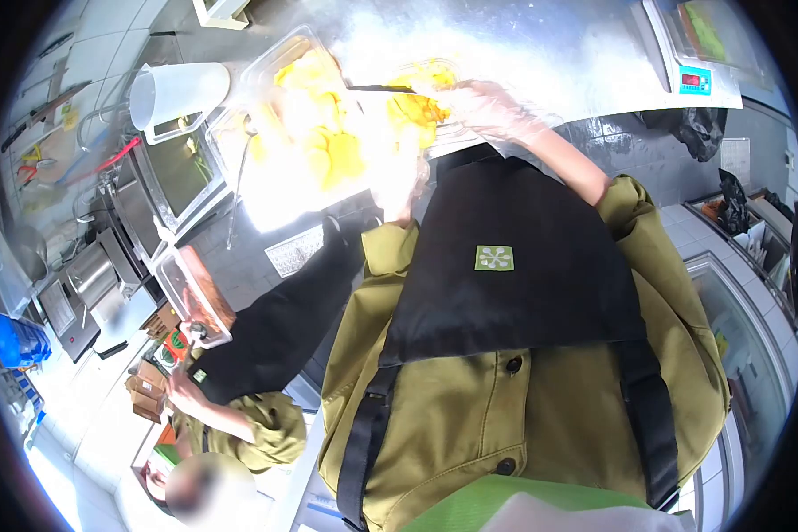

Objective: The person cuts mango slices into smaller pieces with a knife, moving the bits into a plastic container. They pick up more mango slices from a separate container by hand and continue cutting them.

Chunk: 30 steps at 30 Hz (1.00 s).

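Note:
My right hand [492, 108], in a clear thin glove, has its fingers closed at a clump of orange-yellow food pieces [421, 109], over the near side of a clear container [457, 135]. My left hand [402, 182] is close to my body beside the large clear tub [303, 37]. Glare washes out its fingers, and I cannot tell what they hold. Bright yellow food pieces [332, 146] fill that large tub. A thin dark edge [381, 89] lies between the two containers.
A translucent pitcher [177, 93] stands left of the tub on the steel counter [541, 44]. A scale with a red display [693, 82] is at right. At lower left a co-worker [239, 421] in a black apron is beside a clear bin of reddish food [206, 293].

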Available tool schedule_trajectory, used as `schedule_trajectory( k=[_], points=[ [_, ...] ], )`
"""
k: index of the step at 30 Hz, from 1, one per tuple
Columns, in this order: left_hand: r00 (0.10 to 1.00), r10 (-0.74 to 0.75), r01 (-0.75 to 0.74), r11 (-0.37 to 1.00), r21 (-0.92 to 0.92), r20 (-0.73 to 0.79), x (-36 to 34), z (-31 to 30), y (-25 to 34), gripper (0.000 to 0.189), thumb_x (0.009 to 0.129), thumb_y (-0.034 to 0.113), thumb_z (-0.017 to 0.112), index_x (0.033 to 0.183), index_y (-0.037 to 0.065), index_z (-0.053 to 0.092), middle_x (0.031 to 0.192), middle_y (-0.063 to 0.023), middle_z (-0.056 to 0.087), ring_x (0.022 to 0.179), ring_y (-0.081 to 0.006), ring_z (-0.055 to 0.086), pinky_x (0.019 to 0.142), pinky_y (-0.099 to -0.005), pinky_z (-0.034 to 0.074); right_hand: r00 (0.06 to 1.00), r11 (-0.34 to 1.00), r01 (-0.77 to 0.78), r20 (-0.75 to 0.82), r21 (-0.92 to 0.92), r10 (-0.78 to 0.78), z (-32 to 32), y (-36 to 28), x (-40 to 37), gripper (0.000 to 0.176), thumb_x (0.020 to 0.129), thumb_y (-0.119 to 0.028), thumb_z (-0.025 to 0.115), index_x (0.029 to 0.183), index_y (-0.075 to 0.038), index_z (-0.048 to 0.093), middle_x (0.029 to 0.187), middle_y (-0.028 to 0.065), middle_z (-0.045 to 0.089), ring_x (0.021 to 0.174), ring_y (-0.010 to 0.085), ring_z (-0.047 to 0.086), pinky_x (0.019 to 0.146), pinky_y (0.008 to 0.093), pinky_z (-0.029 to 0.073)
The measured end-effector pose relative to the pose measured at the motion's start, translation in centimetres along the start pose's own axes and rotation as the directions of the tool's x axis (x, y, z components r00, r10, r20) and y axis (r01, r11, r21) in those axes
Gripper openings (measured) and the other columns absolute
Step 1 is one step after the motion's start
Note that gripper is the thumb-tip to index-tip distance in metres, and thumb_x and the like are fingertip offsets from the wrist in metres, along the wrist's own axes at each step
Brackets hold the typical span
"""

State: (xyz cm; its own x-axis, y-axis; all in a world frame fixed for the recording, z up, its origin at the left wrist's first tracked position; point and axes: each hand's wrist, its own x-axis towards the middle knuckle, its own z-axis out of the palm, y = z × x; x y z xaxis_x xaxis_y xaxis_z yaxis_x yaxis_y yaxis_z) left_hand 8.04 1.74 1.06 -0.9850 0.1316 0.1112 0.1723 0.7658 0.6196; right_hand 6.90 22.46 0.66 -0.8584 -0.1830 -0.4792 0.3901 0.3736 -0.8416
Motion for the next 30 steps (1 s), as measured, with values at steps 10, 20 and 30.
schedule_trajectory(
  k=[10, 20, 30],
  points=[
    [0.98, -0.179, 0.199, 0.916, -0.347, 0.088, 0.4, 0.9, -2.3, 0.033, 0.091, 0.024, 0.062, 0.112, -0.002, 0.062, 0.115, -0.0155, 0.062, 0.102, -0.0249, 0.059, 0.088, -0.0352, 0.046, 0.905, 0.801, 0.337, -0.065, -0.496, -0.421, 1.1, -1.8, -1.2, 0.032, 0.094, -0.029, 0.055, 0.124, -0.019, 0.061, 0.093, 0.0113, 0.066, 0.085, 0.0219, 0.063, 0.077, 0.0322, 0.05],
    [0.943, -0.258, 0.332, 0.747, -0.576, 0.208, 0.6, 0.6, -3.3, 0.032, 0.09, 0.021, 0.063, 0.114, -0.001, 0.06, 0.107, -0.0115, 0.062, 0.095, -0.0213, 0.059, 0.081, -0.0345, 0.049, 0.855, 0.825, 0.427, -0.131, -0.371, -0.502, 0.6, -1.6, -1.6, 0.039, 0.096, -0.021, 0.049, 0.135, -0.029, 0.052, 0.09, 0.0081, 0.065, 0.074, 0.022, 0.062, 0.068, 0.0355, 0.05],
    [0.848, -0.364, 0.47, 0.186, -0.863, 0.384, 0.9, -1.2, 0.5, 0.03, 0.088, 0.019, 0.062, 0.112, 0.001, 0.057, 0.106, -0.0098, 0.061, 0.098, -0.0196, 0.059, 0.084, -0.0332, 0.049, 0.786, 0.748, 0.387, -0.231, -0.539, -0.573, 1.4, -0.1, 0.1, 0.056, 0.09, -0.009, 0.047, 0.141, -0.032, 0.042, 0.084, 0.0124, 0.061, 0.073, 0.0278, 0.062, 0.067, 0.0374, 0.051]
  ],
)
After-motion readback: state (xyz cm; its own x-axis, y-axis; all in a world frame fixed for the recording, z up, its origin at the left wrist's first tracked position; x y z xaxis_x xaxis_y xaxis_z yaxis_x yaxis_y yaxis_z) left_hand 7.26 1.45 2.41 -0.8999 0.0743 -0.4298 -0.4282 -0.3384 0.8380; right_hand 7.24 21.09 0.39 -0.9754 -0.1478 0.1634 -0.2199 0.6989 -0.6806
